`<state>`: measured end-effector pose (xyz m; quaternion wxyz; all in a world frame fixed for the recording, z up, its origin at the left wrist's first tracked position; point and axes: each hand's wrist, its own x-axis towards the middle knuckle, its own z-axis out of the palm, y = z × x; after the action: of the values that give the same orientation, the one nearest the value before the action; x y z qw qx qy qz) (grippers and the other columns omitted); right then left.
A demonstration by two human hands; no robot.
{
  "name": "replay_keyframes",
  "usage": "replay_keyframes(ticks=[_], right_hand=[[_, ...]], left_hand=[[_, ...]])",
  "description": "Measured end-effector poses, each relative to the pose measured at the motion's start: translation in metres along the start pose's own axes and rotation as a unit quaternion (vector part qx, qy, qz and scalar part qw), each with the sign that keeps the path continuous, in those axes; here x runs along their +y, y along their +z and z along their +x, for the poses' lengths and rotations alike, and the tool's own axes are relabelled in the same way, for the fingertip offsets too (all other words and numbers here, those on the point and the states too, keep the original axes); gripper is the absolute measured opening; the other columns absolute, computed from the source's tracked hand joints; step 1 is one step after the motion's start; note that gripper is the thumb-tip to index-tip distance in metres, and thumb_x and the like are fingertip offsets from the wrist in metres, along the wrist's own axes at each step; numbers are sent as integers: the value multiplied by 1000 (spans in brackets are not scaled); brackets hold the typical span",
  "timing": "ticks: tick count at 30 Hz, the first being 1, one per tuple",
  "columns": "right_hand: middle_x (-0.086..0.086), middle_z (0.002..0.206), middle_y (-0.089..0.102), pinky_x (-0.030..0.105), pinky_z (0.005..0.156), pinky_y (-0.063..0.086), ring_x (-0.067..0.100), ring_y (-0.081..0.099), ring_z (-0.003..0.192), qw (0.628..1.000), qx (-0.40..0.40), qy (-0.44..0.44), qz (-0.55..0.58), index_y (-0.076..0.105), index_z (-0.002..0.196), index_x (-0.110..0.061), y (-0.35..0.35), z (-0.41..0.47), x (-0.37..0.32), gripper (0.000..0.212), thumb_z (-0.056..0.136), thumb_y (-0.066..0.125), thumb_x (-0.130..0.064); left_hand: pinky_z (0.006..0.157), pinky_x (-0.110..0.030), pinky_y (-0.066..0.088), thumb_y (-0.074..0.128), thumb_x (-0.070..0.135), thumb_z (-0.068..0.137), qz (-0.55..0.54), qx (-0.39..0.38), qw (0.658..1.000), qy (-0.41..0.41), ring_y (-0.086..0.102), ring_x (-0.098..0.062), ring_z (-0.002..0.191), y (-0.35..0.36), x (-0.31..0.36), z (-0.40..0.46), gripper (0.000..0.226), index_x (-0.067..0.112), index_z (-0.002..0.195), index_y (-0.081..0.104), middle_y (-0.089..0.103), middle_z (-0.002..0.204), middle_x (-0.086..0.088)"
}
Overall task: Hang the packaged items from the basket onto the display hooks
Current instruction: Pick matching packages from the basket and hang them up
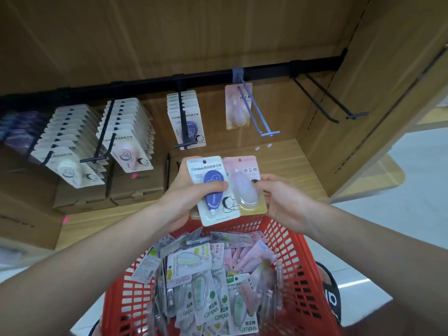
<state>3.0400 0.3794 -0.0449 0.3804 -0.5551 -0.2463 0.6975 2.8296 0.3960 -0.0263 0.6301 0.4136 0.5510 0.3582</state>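
My left hand (191, 190) grips a white pack with a purple correction tape (213, 190), thumb across its front. Beside it, my right hand (281, 200) pinches a pink pack with a pale tape (244, 185). Both packs are held upright above the far rim of the red basket (303, 270), which is full of several more packs (206, 282). On the black rail (206, 77) above, hooks carry rows of white packs (72, 144), pink-tape packs (131, 139), purple-tape packs (186, 117) and one pink pack (236, 105) on a blue hook (257, 112).
An empty black double hook (327, 100) juts from the rail at the right, close to the wooden side panel (378, 98). Cardboard boxes (106, 190) stand on the wooden shelf (286, 163) under the hanging packs. Pale floor shows at the right.
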Motion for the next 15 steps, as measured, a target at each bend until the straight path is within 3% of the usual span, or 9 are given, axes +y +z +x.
replay_keyframes(ticks=[2,5,7,11,15], right_hand=[[21,109,76,39,68,60,26,72,79,1000,20,-20,5,60,131,-1,-9,0,-5,30,101,54,0],[22,129,70,55,96,56,34,69,99,999,9,-43,-6,63,134,-5,-19,0,-14,36,102,49,-6],[21,135,67,59,104,51,36,68,106,999,12,-49,3,64,135,-8,-22,-1,-17,38,100,50,-11],[14,126,73,60,111,46,42,66,119,998,0,-60,-8,68,127,-12,-16,-5,-20,32,95,63,-16],[12,116,77,52,98,54,35,70,108,996,25,-89,-17,64,118,-8,-11,-11,-23,22,97,60,-4]], left_hand=[[64,-34,63,87,1,80,-1,23,1000,-4,79,-19,86,-3,2,3,58,23,121,52,78,103,-5],[64,-31,62,86,4,81,1,22,1000,-2,80,-19,86,-5,5,4,51,24,117,56,80,101,-2],[69,-34,63,84,4,83,3,6,1000,2,79,-20,89,-5,6,4,47,25,117,58,81,101,0],[78,-38,65,81,3,86,8,-25,1000,7,79,-23,97,-1,5,3,46,24,121,60,80,108,-3],[74,-34,64,80,2,87,5,-26,1000,16,79,-23,97,-1,6,5,45,22,122,61,81,106,-1]])
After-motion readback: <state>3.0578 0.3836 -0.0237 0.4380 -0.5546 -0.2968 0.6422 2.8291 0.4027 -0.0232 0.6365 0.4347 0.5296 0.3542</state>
